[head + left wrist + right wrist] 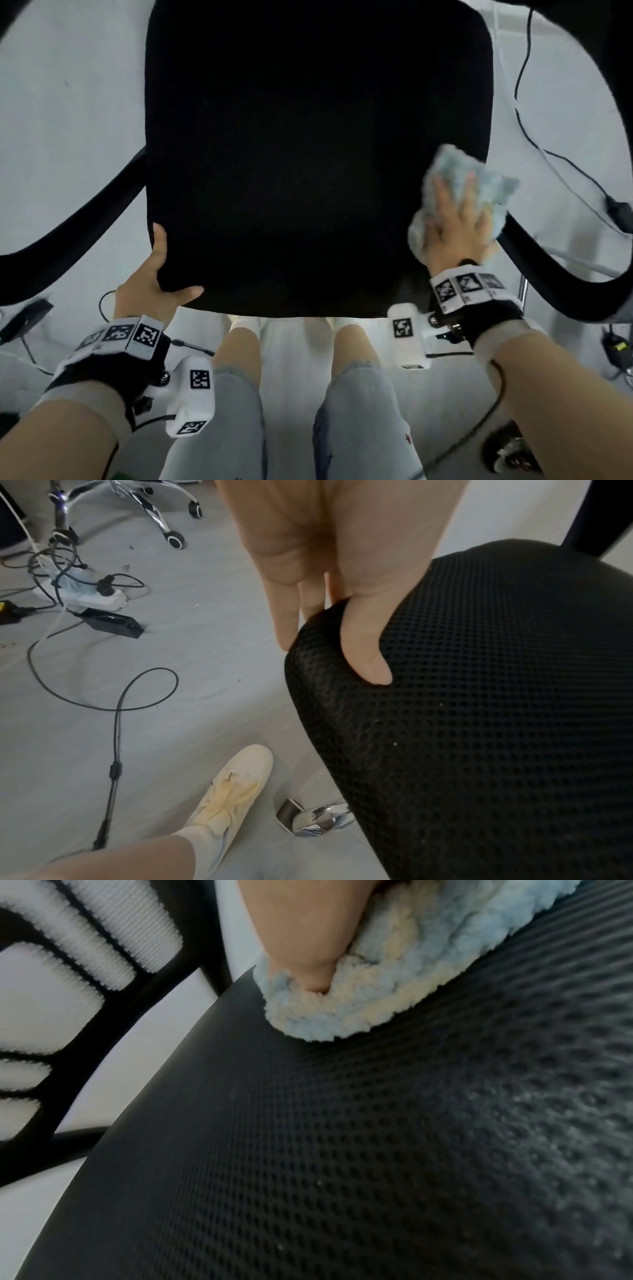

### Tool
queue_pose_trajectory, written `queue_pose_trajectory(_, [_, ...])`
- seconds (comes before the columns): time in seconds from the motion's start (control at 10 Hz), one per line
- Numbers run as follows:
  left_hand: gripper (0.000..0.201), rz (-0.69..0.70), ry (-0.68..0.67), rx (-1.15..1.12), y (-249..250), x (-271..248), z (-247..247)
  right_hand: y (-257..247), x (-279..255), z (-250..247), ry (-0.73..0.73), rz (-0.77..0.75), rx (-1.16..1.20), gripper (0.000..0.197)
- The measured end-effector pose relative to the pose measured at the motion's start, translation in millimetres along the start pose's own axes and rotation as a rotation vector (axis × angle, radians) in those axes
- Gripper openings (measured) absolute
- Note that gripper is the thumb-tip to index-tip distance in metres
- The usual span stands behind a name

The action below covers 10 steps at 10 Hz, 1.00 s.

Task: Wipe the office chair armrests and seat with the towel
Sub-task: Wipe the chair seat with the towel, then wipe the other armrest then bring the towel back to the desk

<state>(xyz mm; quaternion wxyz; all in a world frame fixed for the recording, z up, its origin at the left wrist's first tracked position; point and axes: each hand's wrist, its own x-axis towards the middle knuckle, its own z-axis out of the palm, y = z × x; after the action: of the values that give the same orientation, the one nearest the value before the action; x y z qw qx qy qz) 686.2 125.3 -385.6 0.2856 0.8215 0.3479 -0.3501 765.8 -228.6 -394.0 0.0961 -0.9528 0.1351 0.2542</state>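
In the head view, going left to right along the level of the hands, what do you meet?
Left armrest → left hand gripping the seat's front corner → black mesh seat → right hand pressing the towel on the seat's right edge → right armrest.

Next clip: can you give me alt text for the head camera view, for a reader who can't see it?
Seen from above, the right hand presses a pale blue towel flat onto the right edge of a black mesh office chair seat, while the left hand grips the seat's front left corner. Black armrests curve out on both sides above a grey floor with cables.
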Motion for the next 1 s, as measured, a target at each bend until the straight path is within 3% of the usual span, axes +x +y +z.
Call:
queue_pose_trajectory(0.1, [0.108,0.004,-0.021,0.023,1.8,-0.6,1.5,-27.3,-17.9,3.7,0.115,0.216,-0.095,0.070])
queue_pose_trajectory(0.2, [0.106,-0.007,-0.046,0.032,2.4,-1.3,-2.0,-92.9,-49.6,38.2,-0.135,-0.154,-0.021,0.081])
queue_pose_trajectory(0.3, [0.100,0.005,-0.087,-0.053,4.1,-2.9,-8.5,-135.7,-78.4,46.3,-0.438,-0.505,0.023,0.066])
queue_pose_trajectory(0.4, [0.083,-0.056,-0.191,-0.399,8.0,-11.0,-21.0,-142.4,-76.5,23.9,-0.552,-0.545,0.042,0.057])
queue_pose_trajectory(0.5, [0.065,-0.203,-0.235,-0.731,9.1,-32.4,-38.3,-144.4,-80.6,-17.6,-0.647,-0.491,0.097,0.051])
queue_pose_trajectory(0.6, [0.059,-0.280,-0.209,-0.849,-0.1,-55.0,-61.6,-152.9,-94.8,-43.8,-0.648,-0.450,0.147,0.046])
queue_pose_trajectory(0.7, [0.039,-0.299,-0.165,-0.968,-9.7,-71.7,-91.5,-179.8,-110.0,-62.3,-0.663,-0.427,0.195,0.047])
queue_pose_trajectory(0.8, [0.036,-0.351,-0.147,-1.195,-16.9,-79.0,-124.0,-218.6,-113.9,-82.5,-0.513,-0.467,0.245,0.046])
queue_pose_trajectory(0.9, [0.042,-0.363,-0.144,-1.228,-16.0,-80.3,-139.8,-264.3,-108.0,-104.7,-0.289,-0.456,0.328,0.044])
queue_pose_trajectory(1.0, [0.067,-0.368,-0.138,-1.201,-13.2,-72.9,-150.5,-316.7,-90.2,-133.0,-0.181,-0.446,0.362,0.045])
